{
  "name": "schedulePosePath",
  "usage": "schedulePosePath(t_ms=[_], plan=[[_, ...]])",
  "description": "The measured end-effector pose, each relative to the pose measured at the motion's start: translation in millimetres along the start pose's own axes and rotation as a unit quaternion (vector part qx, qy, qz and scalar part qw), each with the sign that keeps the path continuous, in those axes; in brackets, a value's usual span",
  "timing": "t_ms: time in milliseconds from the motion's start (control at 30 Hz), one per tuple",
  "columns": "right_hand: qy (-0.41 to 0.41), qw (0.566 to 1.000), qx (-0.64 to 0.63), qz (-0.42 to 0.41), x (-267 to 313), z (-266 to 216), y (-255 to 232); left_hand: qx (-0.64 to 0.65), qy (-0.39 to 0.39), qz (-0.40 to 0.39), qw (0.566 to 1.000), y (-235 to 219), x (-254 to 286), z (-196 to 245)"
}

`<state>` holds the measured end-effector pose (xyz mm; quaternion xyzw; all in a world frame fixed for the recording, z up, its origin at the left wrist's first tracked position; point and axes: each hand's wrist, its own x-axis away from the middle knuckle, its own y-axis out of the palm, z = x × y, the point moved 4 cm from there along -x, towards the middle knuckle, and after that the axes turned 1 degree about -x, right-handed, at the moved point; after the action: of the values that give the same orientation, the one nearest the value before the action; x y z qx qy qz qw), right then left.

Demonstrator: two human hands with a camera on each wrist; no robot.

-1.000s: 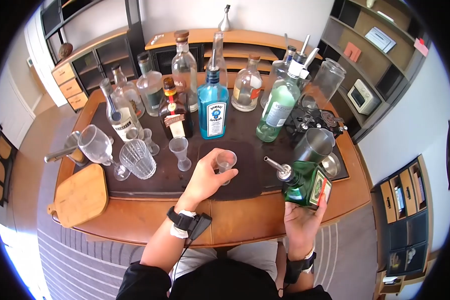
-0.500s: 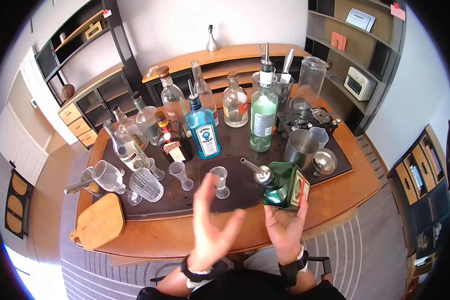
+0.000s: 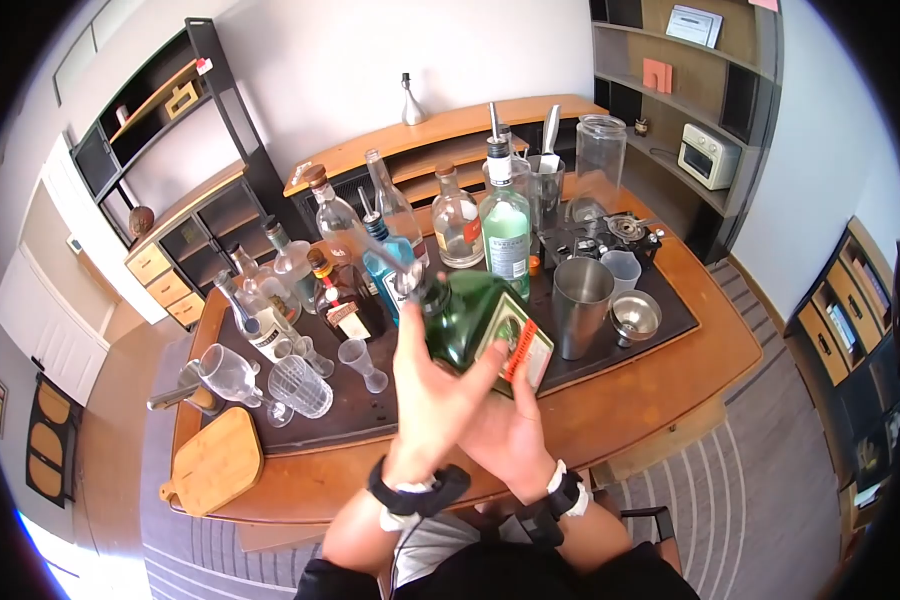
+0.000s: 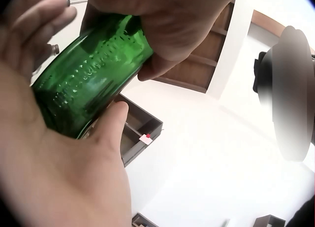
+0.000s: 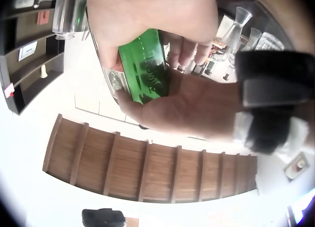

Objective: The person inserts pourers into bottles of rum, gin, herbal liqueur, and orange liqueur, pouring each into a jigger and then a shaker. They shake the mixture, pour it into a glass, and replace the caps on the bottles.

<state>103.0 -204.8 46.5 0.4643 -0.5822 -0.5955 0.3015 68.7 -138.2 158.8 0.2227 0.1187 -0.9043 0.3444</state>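
Note:
In the head view a green square bottle [image 3: 467, 315] with a metal pour spout is raised over the table, tilted, its spout toward the upper left. My right hand [image 3: 510, 440] grips its lower part from below, thumb beside the orange-striped label. My left hand [image 3: 435, 405] overlaps the bottle near its neck, thumb reaching across toward the label. The left wrist view shows the left fingers [image 4: 42, 27] spread and fairly straight, with the bottle between them and the thumb. Embossed letters mark the bottle's glass [image 5: 147, 72] in the right wrist view. The small glass behind my left hand is hidden.
An hourglass-shaped glass [image 3: 362, 366], a cut-glass tumbler [image 3: 301, 388] and a wooden board [image 3: 215, 462] stand or lie on the left. Several bottles line the back, among them a pale green bottle [image 3: 507, 235]. A metal shaker cup [image 3: 581, 300] stands on the right.
My left hand has let go of the small glass on the mat and moved over to the green bottle. My right hand has brought the bottle left and up. The head view has shifted.

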Motion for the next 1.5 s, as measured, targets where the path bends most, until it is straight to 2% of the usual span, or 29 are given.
schedulePosePath(t_ms=[33,67,100,133,233,300,367,467,567,600,700,900,1000,1233,1500], plan=[[0.03,0.999,0.041,-0.019,1,1,-3,-0.043,0.005,-0.017,0.999,-4,-10,8],[0.028,0.998,0.064,-0.012,1,1,-5,-0.086,0.011,-0.034,0.996,-7,-21,17],[0.021,0.993,0.118,0.002,6,-4,-3,-0.059,0.022,-0.04,0.997,-11,-33,12],[0.016,0.985,0.172,0.017,13,-13,-1,-0.091,0.036,-0.052,0.994,-14,-45,15],[-0.032,0.967,0.248,0.044,27,-40,-12,-0.063,0.078,-0.065,0.993,-21,-85,16],[-0.07,0.952,0.291,0.059,40,-62,-17,-0.068,0.069,-0.092,0.991,-25,-109,16],[-0.108,0.931,0.337,0.089,55,-81,-17,-0.081,0.055,-0.107,0.989,-28,-129,6],[-0.124,0.901,0.398,0.121,72,-98,-39,-0.142,0.04,-0.137,0.98,-25,-146,-11],[-0.138,0.874,0.438,0.16,83,-101,-61,-0.142,0.014,-0.188,0.972,-18,-151,-37],[-0.141,0.866,0.449,0.169,86,-100,-68,-0.214,0.046,-0.192,0.957,-18,-151,-41],[-0.164,0.865,0.451,0.143,92,-100,-76,-0.227,0.028,-0.231,0.946,-17,-149,-56],[-0.145,0.859,0.477,0.114,92,-98,-68,-0.232,-0.031,-0.266,0.935,-17,-152,-89],[-0.138,0.871,0.46,0.109,92,-98,-67,-0.264,-0.013,-0.268,0.927,-19,-159,-101],[-0.131,0.877,0.45,0.103,92,-100,-64,-0.203,-0.045,-0.274,0.939,-19,-175,-124],[-0.126,0.877,0.449,0.113,93,-100,-62,-0.289,-0.027,-0.274,0.917,-11,-180,-122]])
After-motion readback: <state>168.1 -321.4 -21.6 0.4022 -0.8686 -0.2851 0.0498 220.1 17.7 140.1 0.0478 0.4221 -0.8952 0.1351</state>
